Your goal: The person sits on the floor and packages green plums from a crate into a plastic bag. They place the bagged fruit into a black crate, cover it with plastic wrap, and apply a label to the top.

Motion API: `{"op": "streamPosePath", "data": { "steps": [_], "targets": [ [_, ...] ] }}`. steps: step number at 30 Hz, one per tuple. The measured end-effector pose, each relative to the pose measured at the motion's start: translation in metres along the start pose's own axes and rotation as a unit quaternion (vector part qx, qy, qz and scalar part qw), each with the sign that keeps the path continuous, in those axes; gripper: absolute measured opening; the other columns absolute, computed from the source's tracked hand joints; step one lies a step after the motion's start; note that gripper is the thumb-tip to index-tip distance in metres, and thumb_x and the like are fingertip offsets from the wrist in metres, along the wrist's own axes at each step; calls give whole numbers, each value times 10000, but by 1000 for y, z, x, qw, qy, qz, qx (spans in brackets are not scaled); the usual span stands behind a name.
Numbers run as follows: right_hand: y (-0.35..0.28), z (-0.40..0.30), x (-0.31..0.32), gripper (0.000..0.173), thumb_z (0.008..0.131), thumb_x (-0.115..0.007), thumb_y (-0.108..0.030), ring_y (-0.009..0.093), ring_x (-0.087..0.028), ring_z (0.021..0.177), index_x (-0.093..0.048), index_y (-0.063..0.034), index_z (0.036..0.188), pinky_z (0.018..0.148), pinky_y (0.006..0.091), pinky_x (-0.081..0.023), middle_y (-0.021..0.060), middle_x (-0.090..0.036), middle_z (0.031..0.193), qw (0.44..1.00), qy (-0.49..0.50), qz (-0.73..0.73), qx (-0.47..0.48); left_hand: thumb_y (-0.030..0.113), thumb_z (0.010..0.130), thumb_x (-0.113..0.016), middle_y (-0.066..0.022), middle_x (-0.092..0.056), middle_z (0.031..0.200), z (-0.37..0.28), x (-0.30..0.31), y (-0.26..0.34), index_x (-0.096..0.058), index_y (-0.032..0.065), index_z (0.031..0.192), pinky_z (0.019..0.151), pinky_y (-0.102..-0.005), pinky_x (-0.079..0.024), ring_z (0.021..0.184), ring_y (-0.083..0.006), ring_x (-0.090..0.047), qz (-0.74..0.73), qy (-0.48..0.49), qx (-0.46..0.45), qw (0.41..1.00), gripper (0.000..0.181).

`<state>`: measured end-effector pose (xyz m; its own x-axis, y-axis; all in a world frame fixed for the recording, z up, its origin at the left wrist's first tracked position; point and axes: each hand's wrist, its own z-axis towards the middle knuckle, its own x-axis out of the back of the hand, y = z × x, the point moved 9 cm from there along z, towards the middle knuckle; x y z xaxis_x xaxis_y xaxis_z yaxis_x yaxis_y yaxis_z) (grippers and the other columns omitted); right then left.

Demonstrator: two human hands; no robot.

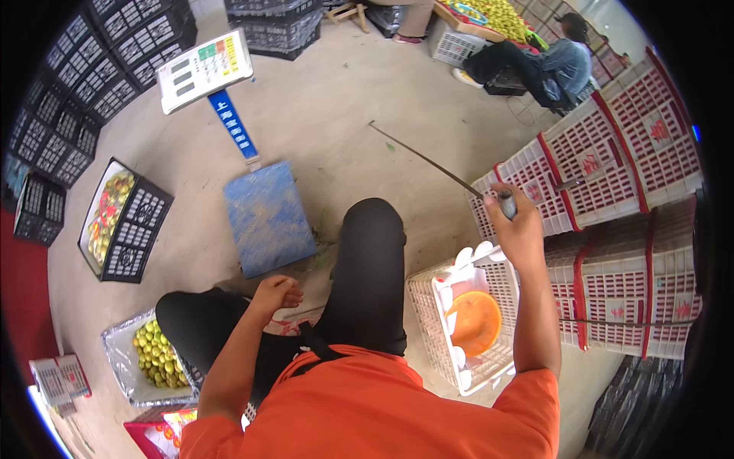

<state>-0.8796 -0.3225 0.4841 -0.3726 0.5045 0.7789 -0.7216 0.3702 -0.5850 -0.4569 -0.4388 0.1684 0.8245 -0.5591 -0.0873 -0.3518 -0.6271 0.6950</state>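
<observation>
My right hand [519,229] grips the grey handle of a long thin metal rod with a hooked tip [424,158]. The rod slants up and left over the concrete floor. Below that forearm stands a white plastic basket [424,321] with white pieces along its rim and an orange plastic bowl [473,327] inside. My left hand [278,295] hangs over my left thigh with loosely bent fingers, holding nothing. Beside that leg sits a crate lined with silvery film [120,373], partly filled with yellow-green fruit [157,356].
A platform scale with a blue plate [266,218] stands ahead. Left of it is a black crate of fruit [135,226]. Black crates [94,74] are stacked along the left, white crates [596,166] with red straps on the right. A seated person [550,69] is near a fruit heap [493,20].
</observation>
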Motion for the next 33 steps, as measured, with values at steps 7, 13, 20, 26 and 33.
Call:
{"op": "streamPosePath", "data": {
  "steps": [7, 13, 20, 26, 33],
  "targets": [
    [17, -7, -30, 553, 898, -630, -534, 152, -657, 665, -650, 6, 1016, 556, 313, -498, 79, -648, 754, 966, -192, 66, -160, 224, 976, -552, -162, -685, 969, 15, 4, -21, -599, 17, 1076, 744, -397, -581, 845, -285, -693, -56, -14, -17, 998, 234],
    [26, -47, -52, 620, 932, -546, -587, 139, -616, 775, -649, 1, 1102, 668, 277, -496, 105, -673, 980, 901, -270, 278, -193, 199, 986, -517, -185, -671, 941, 8, 0, -12, -575, -37, 1097, 716, -391, -582, 813, -284, -692, -62, -33, -28, 997, 267],
    [37, -55, -65, 760, 962, -376, -667, 149, -613, 703, -629, 38, 1086, 604, 284, -487, 114, -665, 896, 822, -181, 489, -231, 211, 992, -520, -153, -667, 949, -5, -15, -1, -576, -22, 1131, 705, -370, -561, 808, -256, -673, -40, -42, -46, 997, 277],
    [46, -57, -100, 577, 987, -426, -581, 193, -665, 752, -603, -36, 1056, 608, 313, -559, 140, -671, 901, 719, -201, 556, -365, 211, 974, -554, -149, -670, 896, -13, -1, 2, -599, -22, 1066, 718, -364, -581, 779, -253, -687, -60, -21, -72, 995, 255],
    [96, -100, -153, 314, 962, -598, -223, 198, -491, 492, -606, 36, 1137, 483, 347, -431, 31, -489, 592, 741, -338, 446, -371, 210, 985, -541, -189, -684, 986, 3, 11, -12, -589, -34, 1123, 769, -384, -582, 858, -281, -699, -66, -57, -75, 993, 285]
  ]
}}
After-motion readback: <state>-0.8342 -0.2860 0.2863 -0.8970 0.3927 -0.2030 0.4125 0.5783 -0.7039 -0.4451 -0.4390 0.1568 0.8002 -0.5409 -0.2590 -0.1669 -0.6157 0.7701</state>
